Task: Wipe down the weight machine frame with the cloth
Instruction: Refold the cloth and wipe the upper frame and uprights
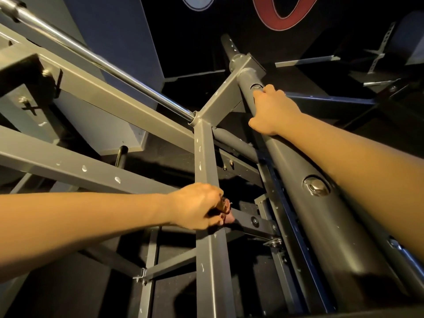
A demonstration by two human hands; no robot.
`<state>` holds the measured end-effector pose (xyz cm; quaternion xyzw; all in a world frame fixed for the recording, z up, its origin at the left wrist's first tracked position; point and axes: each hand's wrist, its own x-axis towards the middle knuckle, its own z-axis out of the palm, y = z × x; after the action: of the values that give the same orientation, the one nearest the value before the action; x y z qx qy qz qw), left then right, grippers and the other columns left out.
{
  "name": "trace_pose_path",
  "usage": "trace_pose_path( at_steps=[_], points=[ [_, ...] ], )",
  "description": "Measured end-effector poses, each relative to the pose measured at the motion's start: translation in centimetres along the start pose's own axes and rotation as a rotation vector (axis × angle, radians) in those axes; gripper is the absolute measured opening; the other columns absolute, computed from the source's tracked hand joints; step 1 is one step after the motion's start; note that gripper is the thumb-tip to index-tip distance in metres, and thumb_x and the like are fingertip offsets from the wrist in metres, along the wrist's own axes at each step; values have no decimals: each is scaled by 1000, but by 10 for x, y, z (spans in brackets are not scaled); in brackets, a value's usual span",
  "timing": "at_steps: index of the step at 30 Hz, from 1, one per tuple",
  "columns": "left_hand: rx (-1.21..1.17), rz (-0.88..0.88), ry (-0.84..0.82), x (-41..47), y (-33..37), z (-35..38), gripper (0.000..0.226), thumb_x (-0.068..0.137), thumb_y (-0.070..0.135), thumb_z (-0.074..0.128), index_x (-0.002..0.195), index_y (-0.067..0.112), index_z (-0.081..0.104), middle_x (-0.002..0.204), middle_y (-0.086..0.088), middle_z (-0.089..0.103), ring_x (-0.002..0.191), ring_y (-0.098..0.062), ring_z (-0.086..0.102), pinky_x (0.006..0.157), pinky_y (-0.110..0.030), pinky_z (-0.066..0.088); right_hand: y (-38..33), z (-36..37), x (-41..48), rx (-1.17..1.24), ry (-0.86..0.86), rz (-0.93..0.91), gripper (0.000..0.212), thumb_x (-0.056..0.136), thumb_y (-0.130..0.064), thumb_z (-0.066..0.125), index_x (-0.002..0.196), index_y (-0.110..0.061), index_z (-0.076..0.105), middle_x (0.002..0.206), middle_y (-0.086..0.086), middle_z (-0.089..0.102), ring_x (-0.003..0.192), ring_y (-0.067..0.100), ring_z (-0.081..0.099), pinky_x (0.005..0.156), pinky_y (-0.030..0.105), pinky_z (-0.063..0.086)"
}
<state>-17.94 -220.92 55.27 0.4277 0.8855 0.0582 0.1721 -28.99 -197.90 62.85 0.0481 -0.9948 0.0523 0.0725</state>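
Note:
The weight machine frame [206, 161] is grey steel, with square beams meeting at a welded joint in the middle and chipped white spots along them. My left hand [197, 206] is curled around the upright square beam low in the middle. A small bunched brownish-pink cloth [226, 211] shows between its fingers against the beam's right side. My right hand [271, 109] grips the thick round grey tube [298, 171] that slants down to the right, just below its collar.
A chrome bar [91, 56] runs from the upper left to the welded joint. Grey braces [169, 266] and a bolted bracket [254, 222] lie below the hands. A large bolt [315, 185] sits on the round tube. Black flooring and a dark wall with a red shape [286, 17] lie behind.

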Motion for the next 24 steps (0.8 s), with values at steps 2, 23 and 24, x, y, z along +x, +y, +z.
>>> trace_pose_path(
  at_steps=[2, 23, 24],
  points=[
    [-96, 91, -128, -18, 22, 5, 20, 97, 37, 66, 101, 20, 75, 98, 6, 60, 87, -8, 63, 85, -34, 56, -1, 0, 0, -6, -2, -3, 65, 89, -31, 69, 143, -10, 41, 139, 17, 41, 120, 37, 48, 88, 44, 49],
    [-147, 45, -255, -16, 21, -6, 15, 98, 30, 65, 94, 17, 72, 94, 1, 64, 84, -12, 65, 88, -38, 56, -2, -4, -3, -22, -1, -4, 63, 91, -29, 66, 143, -8, 40, 139, 19, 40, 121, 38, 47, 90, 45, 48],
    [-152, 71, -297, -22, 29, -3, 15, 98, 28, 66, 99, 16, 74, 95, 0, 66, 85, -14, 66, 87, -39, 56, -3, -4, -3, -28, -3, -3, 63, 91, -29, 66, 143, -7, 39, 139, 19, 40, 121, 38, 47, 91, 46, 48]
  ],
)
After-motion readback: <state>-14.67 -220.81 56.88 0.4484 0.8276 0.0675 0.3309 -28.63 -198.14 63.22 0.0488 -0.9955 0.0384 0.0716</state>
